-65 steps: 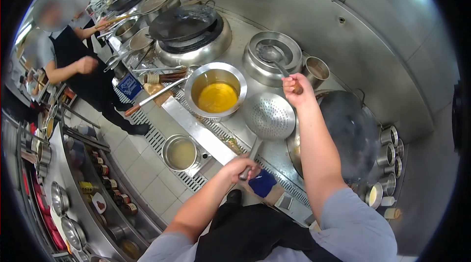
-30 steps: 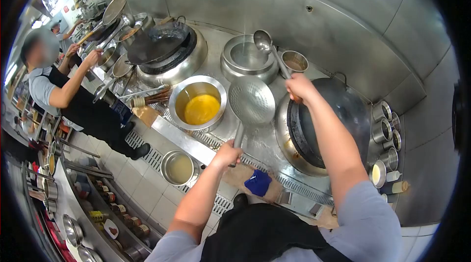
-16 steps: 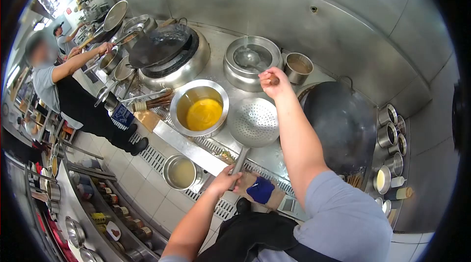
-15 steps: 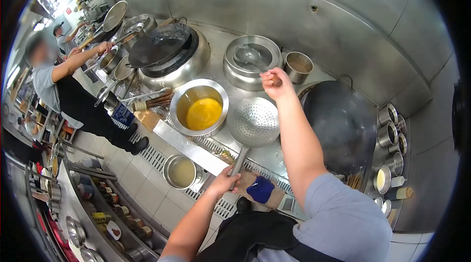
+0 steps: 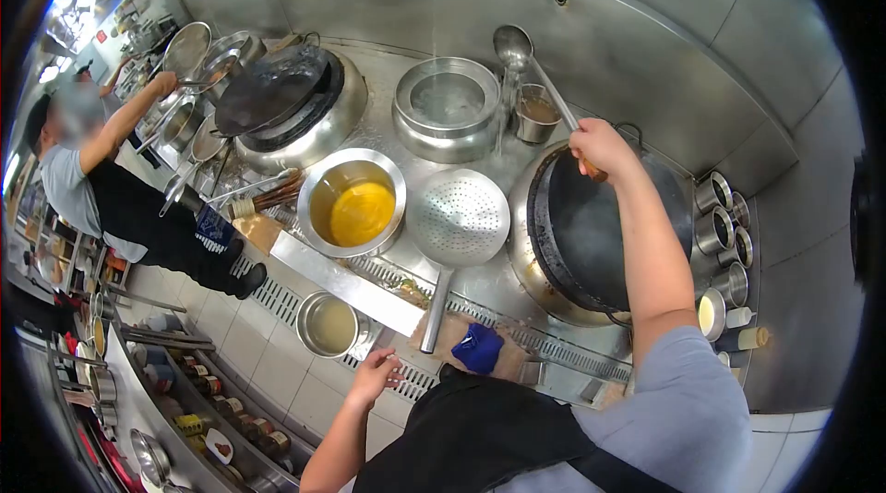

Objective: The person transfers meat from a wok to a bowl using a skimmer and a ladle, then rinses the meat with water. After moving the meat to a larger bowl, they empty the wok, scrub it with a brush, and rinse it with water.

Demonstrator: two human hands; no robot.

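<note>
My right hand (image 5: pixel 604 148) grips the wooden end of a ladle (image 5: pixel 514 45). The bowl is raised at the back of the stove, and water streams from it between a wide steel pot of water (image 5: pixel 406 128) and a smaller pot of brown liquid (image 5: pixel 538 133). Below my right forearm sits a dark wok (image 5: pixel 591 216), faintly steaming. A perforated strainer (image 5: pixel 459 216) lies on the steel top with its handle toward me. My left hand (image 5: pixel 375 377) is empty, fingers apart, left of that handle. Beside the strainer stands a steel pot (image 5: pixel 307 225) holding yellow liquid.
A steel pot of cloudy liquid (image 5: pixel 329 325) stands low at the front. A blue cloth (image 5: pixel 477 348) lies at the counter edge. Another wok (image 5: pixel 272 91) sits on the left burner, near a co-worker (image 5: pixel 138 179). Several small steel containers (image 5: pixel 713 230) line the right side.
My left hand has let go of the strainer handle and moved left. My right hand has lifted the ladle out of the water pot and swung right, and water now pours from it.
</note>
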